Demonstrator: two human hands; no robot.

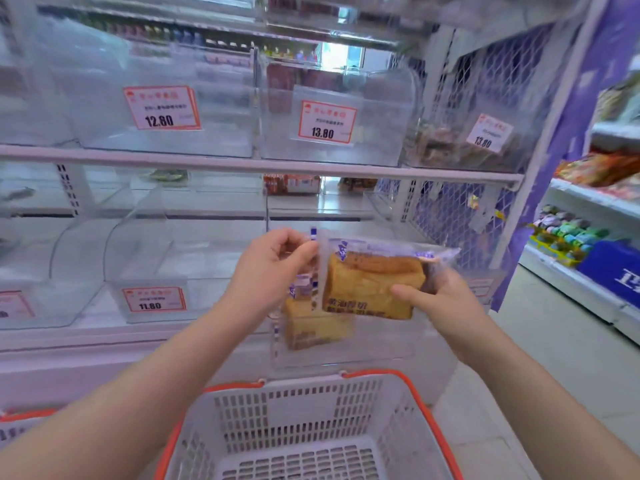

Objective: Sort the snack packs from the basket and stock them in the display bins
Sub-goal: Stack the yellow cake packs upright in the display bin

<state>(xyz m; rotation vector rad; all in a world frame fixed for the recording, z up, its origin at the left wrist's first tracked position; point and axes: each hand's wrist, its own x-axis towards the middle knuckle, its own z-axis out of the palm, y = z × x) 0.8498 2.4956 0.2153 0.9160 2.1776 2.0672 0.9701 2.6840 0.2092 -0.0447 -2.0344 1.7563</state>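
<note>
I hold two clear-wrapped toast packs in front of the lower row of display bins. My right hand point(440, 299) grips the upper toast pack point(370, 282) from its right end, thumb across the front. My left hand point(273, 268) pinches the top edge of a second toast pack point(315, 327), which hangs down behind and below the first. A white basket with orange rim point(308, 427) stands below my arms; its visible bottom holds nothing. Just behind the packs is a clear bin point(346, 355) on the lower shelf.
Clear acrylic bins point(156, 258) with red price tags (11.80, 12.80, 13.80) fill two shelf levels; most look bare. A bin point(460, 143) at the upper right holds snack packs. Another shelf point(585, 237) with goods runs along the right, with an aisle floor between.
</note>
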